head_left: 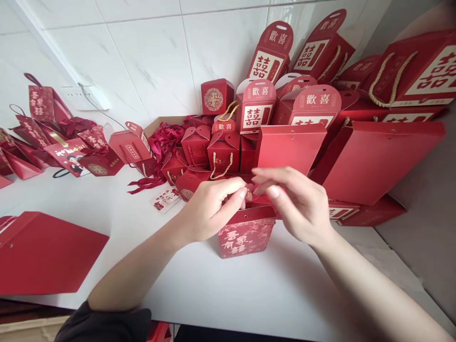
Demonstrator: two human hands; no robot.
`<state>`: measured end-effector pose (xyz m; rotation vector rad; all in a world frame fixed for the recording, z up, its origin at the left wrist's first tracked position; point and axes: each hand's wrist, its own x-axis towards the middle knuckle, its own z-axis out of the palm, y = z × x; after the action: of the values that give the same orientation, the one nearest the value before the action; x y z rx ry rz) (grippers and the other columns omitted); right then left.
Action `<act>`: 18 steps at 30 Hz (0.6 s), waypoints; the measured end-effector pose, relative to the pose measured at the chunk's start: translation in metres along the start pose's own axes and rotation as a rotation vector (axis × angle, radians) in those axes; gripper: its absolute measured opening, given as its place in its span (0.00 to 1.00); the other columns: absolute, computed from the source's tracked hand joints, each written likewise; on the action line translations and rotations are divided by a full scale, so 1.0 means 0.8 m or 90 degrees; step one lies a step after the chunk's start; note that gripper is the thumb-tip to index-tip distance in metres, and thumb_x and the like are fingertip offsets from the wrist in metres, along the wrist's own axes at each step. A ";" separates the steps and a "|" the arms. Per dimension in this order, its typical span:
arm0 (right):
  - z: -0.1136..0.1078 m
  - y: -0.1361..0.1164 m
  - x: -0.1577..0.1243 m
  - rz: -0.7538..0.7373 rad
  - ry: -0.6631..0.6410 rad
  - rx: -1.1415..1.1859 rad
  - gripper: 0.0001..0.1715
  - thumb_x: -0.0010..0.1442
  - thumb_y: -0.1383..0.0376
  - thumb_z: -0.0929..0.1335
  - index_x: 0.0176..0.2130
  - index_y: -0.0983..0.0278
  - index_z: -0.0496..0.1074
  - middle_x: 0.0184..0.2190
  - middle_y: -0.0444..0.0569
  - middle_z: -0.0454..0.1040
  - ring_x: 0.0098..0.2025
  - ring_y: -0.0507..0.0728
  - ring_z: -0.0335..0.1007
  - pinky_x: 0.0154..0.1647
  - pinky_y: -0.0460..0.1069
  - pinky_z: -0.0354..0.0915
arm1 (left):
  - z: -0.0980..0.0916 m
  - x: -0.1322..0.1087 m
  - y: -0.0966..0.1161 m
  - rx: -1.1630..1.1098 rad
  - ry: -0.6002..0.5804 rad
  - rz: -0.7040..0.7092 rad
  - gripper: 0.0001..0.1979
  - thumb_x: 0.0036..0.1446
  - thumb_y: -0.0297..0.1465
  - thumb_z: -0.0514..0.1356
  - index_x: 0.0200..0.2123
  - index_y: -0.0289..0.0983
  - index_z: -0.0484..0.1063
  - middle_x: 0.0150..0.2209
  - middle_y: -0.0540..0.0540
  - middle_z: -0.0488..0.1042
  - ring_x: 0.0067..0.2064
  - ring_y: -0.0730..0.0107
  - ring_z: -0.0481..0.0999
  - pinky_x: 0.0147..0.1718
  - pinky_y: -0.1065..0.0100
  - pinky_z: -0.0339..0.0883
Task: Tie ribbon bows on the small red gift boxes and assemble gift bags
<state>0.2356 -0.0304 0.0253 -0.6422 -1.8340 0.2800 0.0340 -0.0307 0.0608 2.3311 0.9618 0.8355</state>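
Note:
Above a red printed gift box (246, 237) with pale characters on its front, my two hands meet. My left hand (210, 206) is closed, thumb and forefinger pinched at a small pinkish piece with a gold fleck (249, 192), too small to name. My right hand (302, 204) comes in from the other side, fingers bent toward the same spot and thumb against them; what they grip is hidden. The box stands upright on the white table, with a small hole in its dark red upper edge. Just behind it rises a plain red box panel (290, 147).
Red gift boxes with rope handles (221, 154) crowd the back and right. Another plain red panel (384, 161) leans at right. Dark red ribbons (169, 137) lie in a carton. At left are a flat red bag (53, 256) and more boxes (99, 161). A tiled wall (153, 61) closes the back.

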 end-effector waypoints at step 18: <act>0.006 -0.015 0.003 0.070 0.002 0.247 0.09 0.61 0.73 0.70 0.41 0.62 0.76 0.45 0.50 0.78 0.48 0.58 0.76 0.51 0.57 0.74 | 0.001 0.001 0.004 0.015 0.049 0.030 0.08 0.66 0.33 0.54 0.36 0.37 0.70 0.34 0.48 0.72 0.38 0.71 0.70 0.41 0.69 0.64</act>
<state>0.2272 -0.0384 0.0310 -0.4701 -1.6801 0.6881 0.0367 -0.0322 0.0622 2.3650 0.9558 0.9441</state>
